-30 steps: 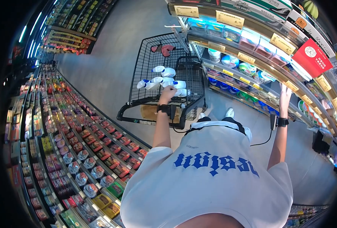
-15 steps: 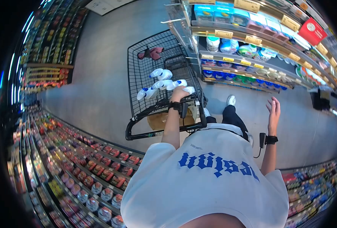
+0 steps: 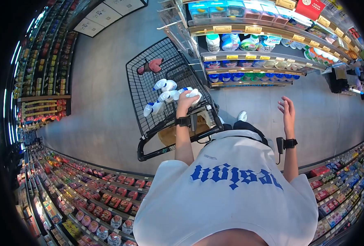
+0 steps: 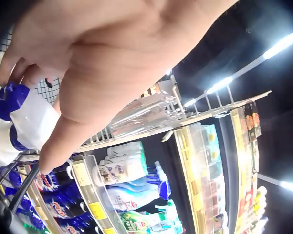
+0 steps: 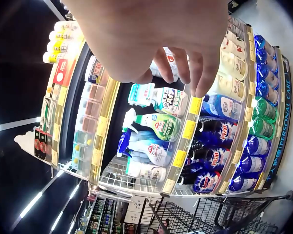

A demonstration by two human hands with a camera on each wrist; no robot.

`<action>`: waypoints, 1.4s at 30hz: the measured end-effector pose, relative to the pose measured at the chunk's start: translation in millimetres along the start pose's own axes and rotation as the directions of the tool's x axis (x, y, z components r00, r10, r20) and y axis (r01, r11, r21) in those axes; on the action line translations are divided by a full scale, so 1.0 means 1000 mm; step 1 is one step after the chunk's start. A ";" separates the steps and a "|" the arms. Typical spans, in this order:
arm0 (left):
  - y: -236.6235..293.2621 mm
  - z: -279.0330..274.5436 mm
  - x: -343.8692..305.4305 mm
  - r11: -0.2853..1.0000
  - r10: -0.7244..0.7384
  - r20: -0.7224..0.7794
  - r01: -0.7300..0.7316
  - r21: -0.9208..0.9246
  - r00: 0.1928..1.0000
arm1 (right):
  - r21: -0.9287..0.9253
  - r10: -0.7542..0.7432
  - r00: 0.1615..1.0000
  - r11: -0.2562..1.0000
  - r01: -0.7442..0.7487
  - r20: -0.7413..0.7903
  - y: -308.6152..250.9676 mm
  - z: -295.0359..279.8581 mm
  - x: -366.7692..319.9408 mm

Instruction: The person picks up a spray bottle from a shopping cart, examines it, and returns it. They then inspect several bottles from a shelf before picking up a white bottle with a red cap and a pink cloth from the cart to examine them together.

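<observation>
My left hand [image 3: 185, 101] is down in a black wire shopping cart [image 3: 131, 78], its fingers and thumb around a white bottle [image 3: 194, 96]. In the left wrist view, blue caps [image 4: 17, 95] show beside the thumb, and the palm hides part of the bottles. Several other white bottles [image 3: 151, 108] with blue caps lie in the cart close to this hand. My right hand [image 3: 287, 116] hangs in the air over the aisle, apart from the shelf, fingers loosely bent with nothing in them.
A shelf of cleaning products [image 3: 247, 57] stands ahead on the right. A pink and dark item [image 3: 151, 66] lies at the cart's far end; a brown item [image 3: 169, 135] is beneath its handle [image 3: 149, 156]. Packed shelves [image 3: 108, 186] run behind on the left.
My right hand has come away from the shelf and lowered over the aisle. The view has turned, and the shelf stands farther off. My left hand stays at the bottles in the cart.
</observation>
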State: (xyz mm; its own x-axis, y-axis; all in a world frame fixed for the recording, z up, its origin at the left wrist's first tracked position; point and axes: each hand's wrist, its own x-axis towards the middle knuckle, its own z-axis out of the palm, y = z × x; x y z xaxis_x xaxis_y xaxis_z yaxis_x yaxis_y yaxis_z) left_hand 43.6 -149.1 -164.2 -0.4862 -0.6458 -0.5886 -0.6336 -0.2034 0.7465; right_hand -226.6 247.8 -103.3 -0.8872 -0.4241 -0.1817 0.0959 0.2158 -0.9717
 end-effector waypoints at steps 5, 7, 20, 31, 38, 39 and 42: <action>0.019 -0.007 -0.040 0.929 0.343 -0.158 -0.310 0.201 0.926 | -0.024 -0.010 0.997 1.000 0.012 0.074 -0.010 0.018 0.000; 0.061 -0.008 -0.086 0.886 0.416 -0.212 -0.341 0.314 0.884 | -0.061 -0.004 0.986 0.998 0.015 0.166 -0.017 0.027 0.000; 0.135 0.008 -0.189 0.728 0.681 -0.278 -0.586 0.356 0.678 | -0.062 -0.040 0.823 0.994 0.091 0.566 -0.044 0.079 -0.005; 0.199 0.109 -0.224 0.757 0.626 -0.297 -0.653 0.008 0.722 | 0.083 -0.090 0.679 0.996 0.043 0.728 -0.053 0.003 0.000; 0.251 0.238 -0.229 0.809 0.551 -0.091 -0.558 -0.184 0.830 | 0.334 -0.162 0.651 0.930 -0.150 0.742 -0.050 -0.111 0.027; 0.261 0.255 -0.231 0.823 0.552 -0.027 -0.550 -0.144 0.833 | 0.331 -0.145 0.673 0.930 -0.157 0.726 -0.049 -0.129 0.031; 0.290 0.306 -0.235 0.724 0.683 0.200 -0.688 -0.058 0.702 | 0.302 -0.094 0.685 0.934 -0.190 0.722 -0.035 -0.182 0.050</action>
State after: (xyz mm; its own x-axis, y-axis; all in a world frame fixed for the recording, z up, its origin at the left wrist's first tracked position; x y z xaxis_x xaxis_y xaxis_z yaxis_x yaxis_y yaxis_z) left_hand -210.2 169.1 95.7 -0.8946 -0.4455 0.0347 -0.0892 0.2541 0.9630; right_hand -356.8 378.7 -50.9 -0.2910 -0.9460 -0.1425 0.3947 0.0170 -0.9187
